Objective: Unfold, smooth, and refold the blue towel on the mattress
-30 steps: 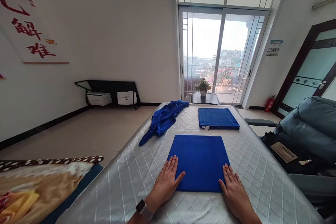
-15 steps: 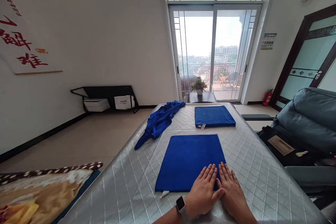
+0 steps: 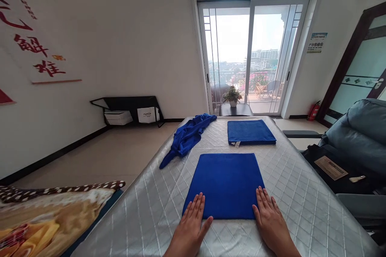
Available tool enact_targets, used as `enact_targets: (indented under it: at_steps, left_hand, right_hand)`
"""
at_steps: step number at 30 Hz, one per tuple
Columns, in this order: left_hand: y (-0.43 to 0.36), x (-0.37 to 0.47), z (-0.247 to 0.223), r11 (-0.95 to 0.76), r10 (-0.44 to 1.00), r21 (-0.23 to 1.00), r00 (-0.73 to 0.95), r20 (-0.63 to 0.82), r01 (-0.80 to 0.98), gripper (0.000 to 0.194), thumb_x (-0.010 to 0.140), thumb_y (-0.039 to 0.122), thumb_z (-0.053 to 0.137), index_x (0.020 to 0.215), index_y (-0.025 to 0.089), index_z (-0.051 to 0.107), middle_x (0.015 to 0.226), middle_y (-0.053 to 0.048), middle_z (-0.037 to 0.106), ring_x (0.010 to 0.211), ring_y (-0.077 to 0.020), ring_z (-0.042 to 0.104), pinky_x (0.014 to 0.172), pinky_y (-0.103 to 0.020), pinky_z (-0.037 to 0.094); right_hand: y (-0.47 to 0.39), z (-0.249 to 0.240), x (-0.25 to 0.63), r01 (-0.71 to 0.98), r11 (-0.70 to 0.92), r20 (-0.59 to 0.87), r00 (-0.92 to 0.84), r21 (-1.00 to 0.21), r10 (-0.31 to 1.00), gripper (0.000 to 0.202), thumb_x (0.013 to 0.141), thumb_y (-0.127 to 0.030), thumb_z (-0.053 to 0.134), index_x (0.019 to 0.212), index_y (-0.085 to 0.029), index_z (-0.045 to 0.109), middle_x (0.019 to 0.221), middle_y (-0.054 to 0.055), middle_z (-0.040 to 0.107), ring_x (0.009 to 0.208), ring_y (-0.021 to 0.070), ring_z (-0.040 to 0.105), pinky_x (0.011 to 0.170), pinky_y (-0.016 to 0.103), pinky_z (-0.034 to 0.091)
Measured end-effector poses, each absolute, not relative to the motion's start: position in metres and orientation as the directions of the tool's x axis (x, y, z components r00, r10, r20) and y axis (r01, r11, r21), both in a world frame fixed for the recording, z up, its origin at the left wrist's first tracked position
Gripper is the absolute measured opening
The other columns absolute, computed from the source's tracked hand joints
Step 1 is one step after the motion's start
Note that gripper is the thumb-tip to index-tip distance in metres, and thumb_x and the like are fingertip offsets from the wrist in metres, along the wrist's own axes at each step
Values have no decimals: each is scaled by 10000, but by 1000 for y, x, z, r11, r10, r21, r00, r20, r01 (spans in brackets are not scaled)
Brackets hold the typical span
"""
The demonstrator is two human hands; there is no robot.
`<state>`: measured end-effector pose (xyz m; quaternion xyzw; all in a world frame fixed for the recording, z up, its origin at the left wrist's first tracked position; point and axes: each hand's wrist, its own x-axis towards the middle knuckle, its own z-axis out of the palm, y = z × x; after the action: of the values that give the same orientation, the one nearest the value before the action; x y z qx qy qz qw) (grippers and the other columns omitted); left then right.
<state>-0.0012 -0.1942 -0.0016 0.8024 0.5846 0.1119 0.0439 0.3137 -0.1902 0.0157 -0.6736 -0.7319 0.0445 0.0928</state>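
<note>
A flat, folded blue cloth (image 3: pixel 227 184) lies on the silver quilted table cover (image 3: pixel 150 200). My left hand (image 3: pixel 191 223) rests on its near left corner, palm down with the thumb apart. On the near right corner lies my right hand (image 3: pixel 269 217), fingers stretched out and flat. Neither hand grips anything. Beyond is a folded blue stack (image 3: pixel 251 131) with a small white tag at its near edge. A crumpled blue cloth (image 3: pixel 187 136) lies at the far left of the table.
A patterned blanket (image 3: pixel 69 217) is at the lower left. A grey armchair (image 3: pixel 362 140) with a black bag stands on the right. Behind the table, a potted plant (image 3: pixel 233 95) sits on a chair by the sliding glass door.
My left hand has moved left, from beside my right hand to the cloth's near left corner. My right hand stays at the right edge. The view has shifted slightly.
</note>
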Motion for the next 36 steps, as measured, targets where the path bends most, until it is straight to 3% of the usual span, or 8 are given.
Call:
enact_targets:
  at_steps: [9,18,25,30,33,36]
  left_hand:
    - [-205,-22,-1,-177,982,282,152,109,943,722,1003,563,327,1569,217,43,1634,-97,180,1494,-277,238,1189,-536,307]
    - [-205,-22,-1,-194,974,300,147,172,934,717,989,586,352,1572,218,158,1619,-97,244,1479,-295,277,1168,-544,342]
    - [-207,-20,-2,-149,984,308,111,139,940,743,982,618,325,1571,190,177,1623,-100,241,1485,-289,263,1182,-520,327]
    - [-196,-26,-5,-135,987,273,104,123,953,709,994,598,304,1574,216,161,1618,-108,262,1479,-293,286,1172,-535,340]
    - [-180,-8,11,-182,978,228,152,143,956,719,1002,598,260,1577,179,165,1623,-121,259,1492,-293,259,1190,-524,308]
    - [-159,42,33,-386,918,196,354,181,901,718,1009,595,220,1579,159,191,1627,-110,261,1498,-280,247,1205,-477,291]
  right_hand:
    - [-190,16,314,980,97,99,-80,-175,992,643,1008,-451,178,1560,-130,255,1639,57,179,1518,212,121,1229,454,165]
    - [-174,28,321,990,87,10,-86,-113,996,628,983,-423,228,1531,-144,354,1607,65,264,1500,239,204,1221,484,170]
    - [-120,65,308,988,121,4,-122,-92,993,630,1006,-404,177,1548,-103,289,1624,88,227,1510,208,162,1222,441,148]
    - [-96,43,308,990,80,9,-79,-118,997,638,1003,-391,202,1556,-75,244,1630,109,197,1513,217,148,1221,441,135]
    - [-93,27,310,987,68,12,-67,-146,998,644,1003,-397,202,1564,-79,210,1637,102,171,1518,211,119,1222,448,132]
    - [-93,23,312,985,79,28,-75,-151,997,639,1006,-389,206,1565,-79,201,1637,107,169,1519,217,104,1221,459,138]
